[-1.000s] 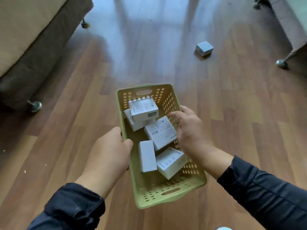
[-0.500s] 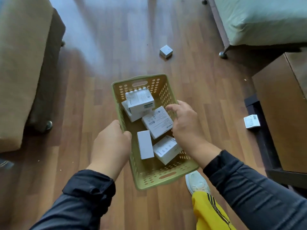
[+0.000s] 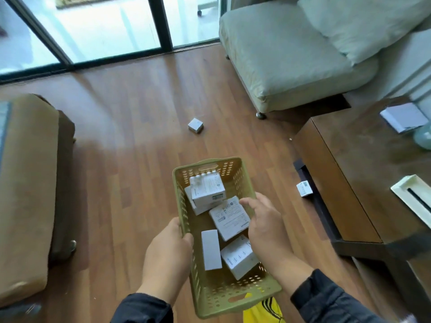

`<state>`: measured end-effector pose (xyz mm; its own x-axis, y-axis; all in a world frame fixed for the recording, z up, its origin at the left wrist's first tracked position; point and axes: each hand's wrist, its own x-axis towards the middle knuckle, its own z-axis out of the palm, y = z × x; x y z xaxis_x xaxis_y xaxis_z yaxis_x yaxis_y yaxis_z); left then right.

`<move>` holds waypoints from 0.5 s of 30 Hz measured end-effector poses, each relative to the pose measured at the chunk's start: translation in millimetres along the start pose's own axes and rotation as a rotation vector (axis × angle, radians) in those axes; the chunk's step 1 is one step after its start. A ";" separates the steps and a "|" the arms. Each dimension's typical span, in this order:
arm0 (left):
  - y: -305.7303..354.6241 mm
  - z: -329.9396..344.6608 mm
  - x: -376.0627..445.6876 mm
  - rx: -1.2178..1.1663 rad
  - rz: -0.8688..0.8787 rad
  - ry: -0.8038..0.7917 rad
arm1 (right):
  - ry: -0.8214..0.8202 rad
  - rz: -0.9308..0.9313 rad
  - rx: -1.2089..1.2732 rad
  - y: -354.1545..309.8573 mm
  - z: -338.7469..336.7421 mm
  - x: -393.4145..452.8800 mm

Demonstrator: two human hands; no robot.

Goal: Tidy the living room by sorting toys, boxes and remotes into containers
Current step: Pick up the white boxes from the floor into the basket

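Beyond my right hand I see the sofa, and off to its right the table. My left hand grips the basket by its left rim; the right hand is curled over the right rim. White boxes lie in the basket between both hands. One box sits on the floor well ahead of them; another box lies right of my right hand, by the table.

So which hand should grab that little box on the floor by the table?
Right, probably. The small box lies on the right hand's side, beside the low table. The left hand grips the basket's left rim and could keep carrying it.
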<state>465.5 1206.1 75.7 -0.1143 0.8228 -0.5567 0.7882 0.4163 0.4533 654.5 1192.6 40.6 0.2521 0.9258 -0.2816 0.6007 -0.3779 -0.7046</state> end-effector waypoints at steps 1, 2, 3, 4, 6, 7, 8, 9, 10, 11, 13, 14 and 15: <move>12.1 0.4 2.4 0.014 0.007 -0.001 | 0.011 0.010 -0.008 -2.2 -10.4 4.8; 24.0 1.5 6.0 0.022 0.014 0.003 | 0.020 0.028 -0.019 -3.1 -20.9 10.8; 35.7 3.1 10.9 0.033 0.020 0.010 | 0.024 0.044 -0.027 -3.9 -31.3 18.0; 47.2 5.6 16.3 0.044 0.022 0.016 | 0.019 0.061 -0.029 -2.2 -40.2 26.5; 66.3 8.4 24.9 0.065 0.024 0.020 | 0.007 0.092 -0.025 1.6 -51.9 39.6; 75.0 11.2 30.4 0.071 0.024 0.015 | 0.004 0.103 -0.023 4.4 -57.2 46.9; 83.0 13.6 35.2 0.068 0.022 0.008 | 0.006 0.110 -0.022 6.7 -61.8 53.6; 91.0 16.9 41.2 0.063 0.029 -0.002 | 0.014 0.117 -0.022 8.5 -67.3 61.1; 98.0 20.5 47.2 0.059 0.038 -0.011 | 0.028 0.122 -0.023 10.4 -71.6 68.8; 104.7 24.8 54.3 0.064 0.049 -0.016 | 0.040 0.130 -0.020 12.8 -75.3 76.7; 117.9 31.8 69.3 0.080 0.059 -0.026 | 0.059 0.168 -0.003 18.0 -80.1 92.3; 124.3 34.6 78.8 0.087 0.066 -0.032 | 0.073 0.187 0.001 20.6 -80.8 101.6; 130.5 36.0 88.6 0.098 0.075 -0.037 | 0.087 0.203 0.003 21.7 -81.1 110.7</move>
<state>579.9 1319.4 60.5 -0.0316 0.8348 -0.5497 0.8490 0.3127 0.4260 757.0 1286.2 47.0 0.4324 0.8266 -0.3603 0.5284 -0.5561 -0.6415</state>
